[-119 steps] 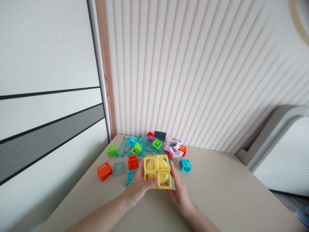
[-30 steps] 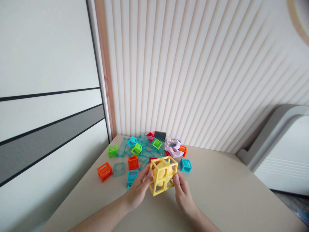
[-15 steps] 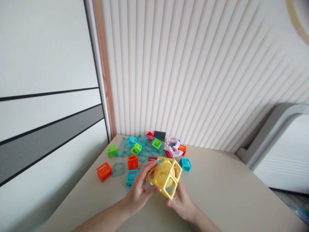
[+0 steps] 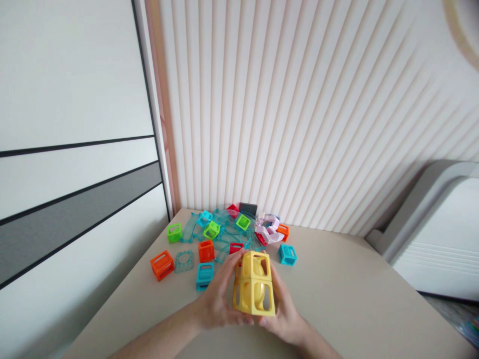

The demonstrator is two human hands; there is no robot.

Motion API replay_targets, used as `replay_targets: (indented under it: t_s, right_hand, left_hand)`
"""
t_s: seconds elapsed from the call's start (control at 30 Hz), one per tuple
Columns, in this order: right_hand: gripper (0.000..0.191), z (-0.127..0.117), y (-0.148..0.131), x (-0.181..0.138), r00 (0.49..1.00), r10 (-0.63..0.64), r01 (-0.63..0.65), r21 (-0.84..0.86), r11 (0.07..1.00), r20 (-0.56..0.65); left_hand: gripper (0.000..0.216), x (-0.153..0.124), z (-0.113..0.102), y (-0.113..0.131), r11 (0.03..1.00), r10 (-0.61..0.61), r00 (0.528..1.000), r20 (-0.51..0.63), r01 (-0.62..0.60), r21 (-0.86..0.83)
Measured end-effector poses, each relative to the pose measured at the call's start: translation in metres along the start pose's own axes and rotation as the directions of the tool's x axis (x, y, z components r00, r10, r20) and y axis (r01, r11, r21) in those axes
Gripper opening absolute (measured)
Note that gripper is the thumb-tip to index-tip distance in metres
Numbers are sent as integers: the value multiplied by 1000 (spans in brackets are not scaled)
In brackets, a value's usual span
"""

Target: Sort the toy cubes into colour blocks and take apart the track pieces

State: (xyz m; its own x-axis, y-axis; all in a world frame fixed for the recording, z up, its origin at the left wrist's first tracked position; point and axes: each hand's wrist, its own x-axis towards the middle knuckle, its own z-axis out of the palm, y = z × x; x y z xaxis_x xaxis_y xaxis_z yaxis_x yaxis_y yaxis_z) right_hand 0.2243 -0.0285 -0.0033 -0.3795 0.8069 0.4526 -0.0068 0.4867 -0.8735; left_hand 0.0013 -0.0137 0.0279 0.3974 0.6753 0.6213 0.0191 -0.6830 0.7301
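A yellow openwork plastic block piece [image 4: 246, 288], made of joined frame cubes with rounded yellow shapes inside, is held up above the table's near side. My left hand [image 4: 219, 298] grips it from the left, fingers along its far side and thumb near the bottom. From the right, my right hand [image 4: 283, 309] is closed round it, its fingers partly hidden behind the block. Just beyond the piece lies a red block [image 4: 236, 247], partly covered. A blue frame block [image 4: 205, 276] sits on the table left of my left hand.
Orange blocks [image 4: 162, 265], green blocks [image 4: 174, 233] and a blue block [image 4: 288, 255] lie around translucent teal pieces [image 4: 228, 227]. Lilac linked pieces [image 4: 268, 228] rest toward the ribbed wall [image 4: 262, 109], near a dark socket plate [image 4: 248, 209]. A white cabinet [image 4: 75, 199] borders the left.
The yellow piece has been turned from a tilt to nearly upright and lowered slightly. Both hands have shifted their hold with it. The blocks on the table have stayed in place.
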Motion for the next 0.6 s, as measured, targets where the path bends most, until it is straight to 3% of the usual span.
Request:
replay_targets:
  t_s: [0.2,0.37,0.6]
  right_hand:
    - [122,-2,-6,3,999,36,-36,1,999,35]
    - [112,-4,-11,3,1000,-27,28,-95,995,3]
    - [108,-5,-15,4,998,-64,61,-128,990,-15]
  left_hand:
    - [102,2,0,5,996,-31,999,-25,29,-85]
    - [99,6,-1,16,985,-63,998,-26,58,-165]
    - [94,5,4,20,960,-170,978,-122,136,-246]
